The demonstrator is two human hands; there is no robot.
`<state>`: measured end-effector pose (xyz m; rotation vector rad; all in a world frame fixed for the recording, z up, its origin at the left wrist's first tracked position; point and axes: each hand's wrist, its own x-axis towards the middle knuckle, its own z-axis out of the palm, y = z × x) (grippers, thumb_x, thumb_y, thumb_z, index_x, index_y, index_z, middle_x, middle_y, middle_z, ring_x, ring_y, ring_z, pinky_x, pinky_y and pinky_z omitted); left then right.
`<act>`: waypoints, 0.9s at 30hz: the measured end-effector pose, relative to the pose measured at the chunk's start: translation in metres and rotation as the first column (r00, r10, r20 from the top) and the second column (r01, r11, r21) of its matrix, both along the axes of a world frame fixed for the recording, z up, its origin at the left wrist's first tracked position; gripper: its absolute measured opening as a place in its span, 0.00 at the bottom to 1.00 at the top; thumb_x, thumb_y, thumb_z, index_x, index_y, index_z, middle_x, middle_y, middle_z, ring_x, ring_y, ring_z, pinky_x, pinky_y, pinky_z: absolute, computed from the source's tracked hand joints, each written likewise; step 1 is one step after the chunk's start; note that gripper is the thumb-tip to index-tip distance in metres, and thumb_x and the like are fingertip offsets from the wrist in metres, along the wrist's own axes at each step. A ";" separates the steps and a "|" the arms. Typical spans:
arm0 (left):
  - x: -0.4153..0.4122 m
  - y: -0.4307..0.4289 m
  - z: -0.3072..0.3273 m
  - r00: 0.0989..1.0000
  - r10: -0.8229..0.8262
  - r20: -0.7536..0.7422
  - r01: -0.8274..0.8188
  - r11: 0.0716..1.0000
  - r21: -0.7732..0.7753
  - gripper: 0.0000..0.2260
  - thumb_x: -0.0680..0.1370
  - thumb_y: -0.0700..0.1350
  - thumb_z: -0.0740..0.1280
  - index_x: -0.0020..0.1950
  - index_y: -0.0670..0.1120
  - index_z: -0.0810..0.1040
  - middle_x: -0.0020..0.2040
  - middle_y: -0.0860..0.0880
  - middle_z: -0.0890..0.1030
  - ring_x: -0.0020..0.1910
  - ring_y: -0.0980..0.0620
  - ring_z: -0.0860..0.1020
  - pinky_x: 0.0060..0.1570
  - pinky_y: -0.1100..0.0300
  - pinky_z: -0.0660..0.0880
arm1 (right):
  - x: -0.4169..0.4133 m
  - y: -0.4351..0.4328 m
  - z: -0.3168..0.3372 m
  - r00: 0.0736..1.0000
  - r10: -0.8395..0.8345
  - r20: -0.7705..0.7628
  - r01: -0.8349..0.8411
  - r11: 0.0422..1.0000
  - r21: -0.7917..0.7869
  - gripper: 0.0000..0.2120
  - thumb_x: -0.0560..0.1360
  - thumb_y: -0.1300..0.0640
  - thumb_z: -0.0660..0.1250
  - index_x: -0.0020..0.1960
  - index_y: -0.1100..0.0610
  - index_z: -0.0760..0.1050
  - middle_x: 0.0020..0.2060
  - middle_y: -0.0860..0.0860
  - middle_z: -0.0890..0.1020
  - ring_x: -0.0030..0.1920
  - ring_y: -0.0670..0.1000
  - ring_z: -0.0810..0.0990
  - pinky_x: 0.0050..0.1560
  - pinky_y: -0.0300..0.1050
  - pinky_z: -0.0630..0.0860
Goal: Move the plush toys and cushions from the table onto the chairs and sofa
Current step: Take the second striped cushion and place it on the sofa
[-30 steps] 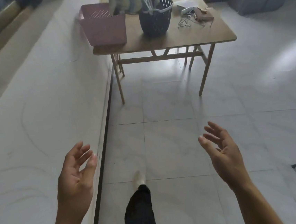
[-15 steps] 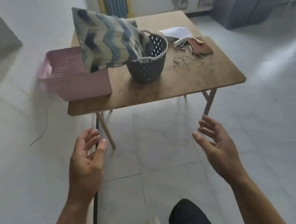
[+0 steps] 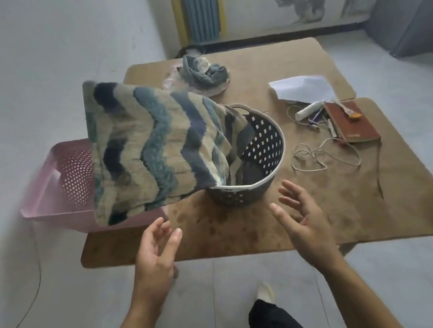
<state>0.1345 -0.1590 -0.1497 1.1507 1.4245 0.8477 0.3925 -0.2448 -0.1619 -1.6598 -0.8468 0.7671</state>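
A zigzag cushion in blue, navy and beige leans across a pink perforated bin and a dark round basket on the wooden table. One corner of the cushion dips into the basket. My left hand hovers open just below the cushion's lower edge, not touching it. My right hand is open over the table's front, right of the basket's base. A grey-blue soft bundle lies at the table's far side.
Right of the basket lie a white cable, a brown notebook, a white paper and small items. A pale wall runs along the left. My leg and foot stand on the tiled floor in front of the table.
I have walked up to the table, which now fills the view. Both open hands have risen and reached forward to the table's front edge, close to the cushion.
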 end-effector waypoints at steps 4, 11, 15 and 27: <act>0.052 0.066 0.000 0.989 0.127 0.081 -0.106 0.970 -0.219 0.16 0.79 0.52 0.70 0.65 0.49 0.76 0.64 0.50 0.81 0.62 0.52 0.79 0.59 0.49 0.77 | 0.042 0.118 0.020 0.990 0.130 0.050 -0.130 0.991 -0.009 0.27 0.78 0.55 0.72 0.75 0.51 0.69 0.66 0.49 0.78 0.65 0.48 0.78 0.60 0.40 0.78; 0.087 0.116 -0.011 0.864 0.480 0.151 -0.370 0.810 -0.456 0.49 0.49 0.71 0.81 0.64 0.47 0.80 0.60 0.50 0.84 0.58 0.48 0.83 0.63 0.46 0.79 | 0.050 0.298 0.045 0.903 0.324 0.281 -0.342 0.940 0.015 0.30 0.78 0.45 0.70 0.76 0.52 0.67 0.69 0.51 0.76 0.66 0.49 0.76 0.67 0.53 0.76; 0.092 0.128 -0.016 0.866 0.480 0.143 -0.307 0.735 -0.604 0.42 0.50 0.70 0.79 0.59 0.51 0.82 0.59 0.50 0.84 0.61 0.45 0.81 0.61 0.43 0.78 | 0.040 0.366 0.042 0.713 0.469 0.521 -0.407 0.882 -0.238 0.45 0.71 0.23 0.58 0.80 0.46 0.59 0.79 0.51 0.65 0.80 0.52 0.59 0.80 0.63 0.48; 0.104 0.162 0.038 0.820 0.305 0.484 -0.084 0.901 -0.425 0.25 0.73 0.59 0.74 0.67 0.51 0.81 0.61 0.49 0.85 0.62 0.48 0.82 0.70 0.44 0.72 | 0.049 0.358 0.068 0.882 0.411 0.228 -0.392 0.911 -0.125 0.38 0.60 0.35 0.82 0.65 0.50 0.76 0.52 0.42 0.85 0.51 0.39 0.85 0.56 0.41 0.82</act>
